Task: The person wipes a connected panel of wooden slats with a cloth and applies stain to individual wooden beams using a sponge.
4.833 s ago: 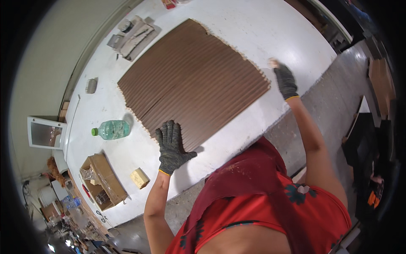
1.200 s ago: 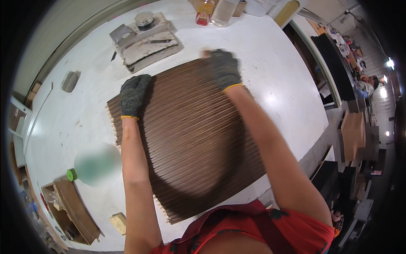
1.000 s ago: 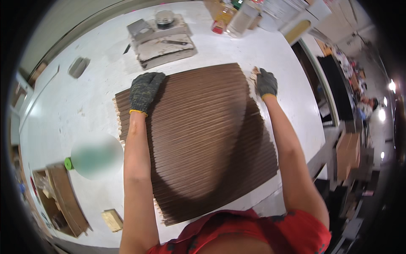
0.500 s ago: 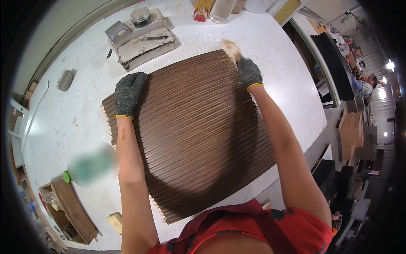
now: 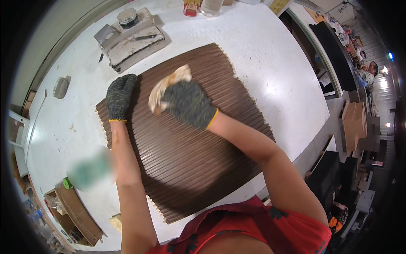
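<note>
A large dark brown ribbed panel (image 5: pixel 190 152) lies flat on a white table (image 5: pixel 270 72). My left hand (image 5: pixel 120 98), in a dark knit glove, presses flat on the panel's far left corner. My right hand (image 5: pixel 190 104), also gloved, holds a crumpled, stained beige rag (image 5: pixel 167 86) against the panel's upper middle. Both forearms reach out over the panel from the lower edge.
A grey block-like tool with a round tin on top (image 5: pixel 131 36) sits beyond the panel. Bottles (image 5: pixel 203 5) stand at the far edge. A green bottle (image 5: pixel 84 171), a wooden box (image 5: pixel 78 213) and a small block (image 5: pixel 116 222) lie left. Shelves and boxes (image 5: pixel 353 127) are right.
My right hand with the rag has swept from the panel's far right corner leftward to its upper middle. My left hand has stayed on the far left corner.
</note>
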`<state>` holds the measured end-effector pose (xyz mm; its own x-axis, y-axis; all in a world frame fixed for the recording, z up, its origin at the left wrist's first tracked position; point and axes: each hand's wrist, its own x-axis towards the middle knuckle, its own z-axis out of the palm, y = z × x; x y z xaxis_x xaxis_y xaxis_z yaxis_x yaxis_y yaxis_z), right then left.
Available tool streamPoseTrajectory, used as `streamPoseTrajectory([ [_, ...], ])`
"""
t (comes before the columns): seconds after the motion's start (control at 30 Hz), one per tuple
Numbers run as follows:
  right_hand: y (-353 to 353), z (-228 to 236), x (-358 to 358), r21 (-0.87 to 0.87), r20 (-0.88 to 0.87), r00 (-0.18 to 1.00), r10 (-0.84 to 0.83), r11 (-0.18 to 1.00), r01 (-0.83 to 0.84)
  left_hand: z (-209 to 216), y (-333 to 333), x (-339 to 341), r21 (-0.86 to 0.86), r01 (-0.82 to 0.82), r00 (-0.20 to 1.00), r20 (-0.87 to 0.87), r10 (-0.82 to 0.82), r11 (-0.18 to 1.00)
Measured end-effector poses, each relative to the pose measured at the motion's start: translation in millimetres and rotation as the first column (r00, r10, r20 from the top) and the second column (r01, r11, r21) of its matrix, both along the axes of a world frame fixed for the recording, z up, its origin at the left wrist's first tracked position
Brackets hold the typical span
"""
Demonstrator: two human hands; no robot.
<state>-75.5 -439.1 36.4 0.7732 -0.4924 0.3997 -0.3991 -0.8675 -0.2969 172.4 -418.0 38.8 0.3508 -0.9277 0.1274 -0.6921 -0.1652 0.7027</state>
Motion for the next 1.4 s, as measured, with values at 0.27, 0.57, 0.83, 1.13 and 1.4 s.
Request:
streamPoseTrajectory([
  [0.27, -128, -14, -118, -0.28, -0.133, 0.801, -0.583, 0.798, 0.534, 3, 1, 0, -0.075, 0.024, 1.0, 0.019, -0.022, 0.997],
  [0.57, -89, 80, -128, 0.129, -0.382, 0.723, -0.576, 0.741, 0.659, 6, 2, 5, -0.09, 0.015, 0.996, 0.094, -0.007, 0.996],
  [0.83, -59, 12, -29, -0.011, -0.222, 0.945, -0.239, 0.97, 0.242, 3, 0, -1, 0.008, -0.011, 0.996, 0.093, 0.011, 1.0],
  [1.13, -136, 17, -100, -0.34, -0.112, 0.784, -0.61, 0.765, 0.547, 8, -3, -1, -0.027, 0.021, 0.997, 0.079, -0.019, 0.999],
  [1.4, -138, 5, -78, -0.276, -0.168, 0.839, -0.517, 0.842, 0.464, 8, 5, 0, -0.05, 0.004, 1.0, -0.03, -0.005, 0.999],
])
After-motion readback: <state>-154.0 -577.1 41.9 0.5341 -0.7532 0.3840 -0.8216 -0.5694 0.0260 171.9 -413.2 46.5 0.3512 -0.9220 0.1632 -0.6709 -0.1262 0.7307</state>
